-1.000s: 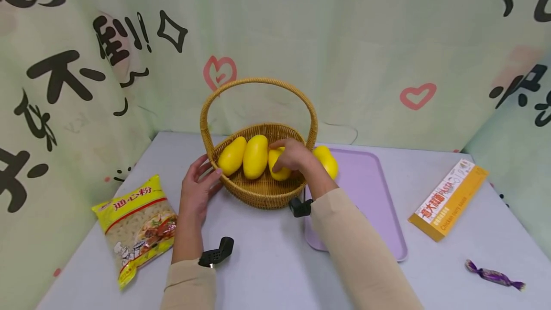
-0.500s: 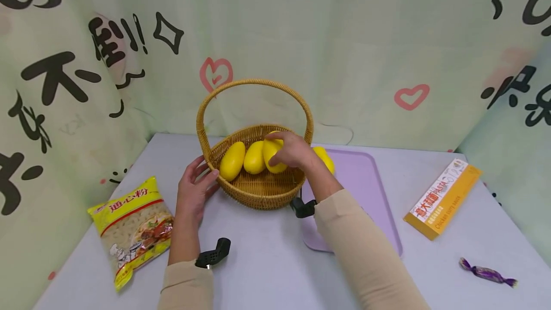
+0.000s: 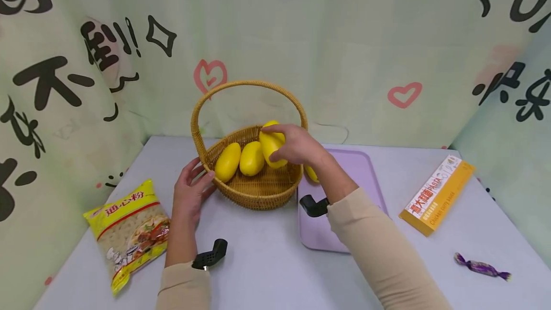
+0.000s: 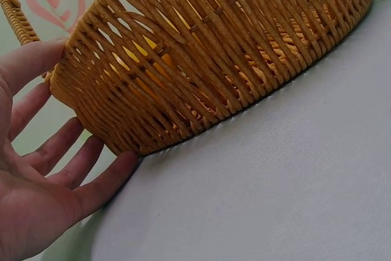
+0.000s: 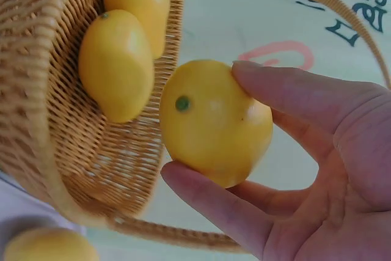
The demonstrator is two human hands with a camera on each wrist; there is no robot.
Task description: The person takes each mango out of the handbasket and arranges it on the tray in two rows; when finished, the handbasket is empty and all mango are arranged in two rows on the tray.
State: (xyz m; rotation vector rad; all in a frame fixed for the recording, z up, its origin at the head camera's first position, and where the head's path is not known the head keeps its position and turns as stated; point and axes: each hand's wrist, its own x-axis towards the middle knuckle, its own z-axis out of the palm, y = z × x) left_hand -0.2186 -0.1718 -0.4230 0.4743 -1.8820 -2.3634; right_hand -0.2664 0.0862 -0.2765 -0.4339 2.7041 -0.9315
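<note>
A brown wicker basket point(image 3: 258, 201) with a tall handle stands on the table. Two yellow mangoes lie in it, one at the left point(image 3: 227, 162) and one beside it point(image 3: 252, 159). My right hand point(image 3: 299, 146) pinches a third mango point(image 5: 211, 123) between thumb and fingers, raised in the basket's right part; its green stem spot shows in the right wrist view. Spread, nearly straight fingers of my left hand point(image 3: 189, 193) touch the basket's left end, with the thumb at the rim point(image 4: 67, 68). Another mango point(image 3: 312, 174) shows beyond the basket's right side, partly hidden by my right arm.
Right of the basket lies a lilac tray point(image 3: 318, 233), partly under my right arm. A yellow pasta bag point(image 3: 133, 233) is at the left. An orange-and-white pasta box point(image 3: 436, 195) and a purple wrapped candy point(image 3: 482, 267) lie at the right. Curtains enclose the table.
My right hand has lifted the mango upward from among the others in the basket. The middle mango now sits lower and appears shorter. My left hand stays at the basket; the view has shifted slightly.
</note>
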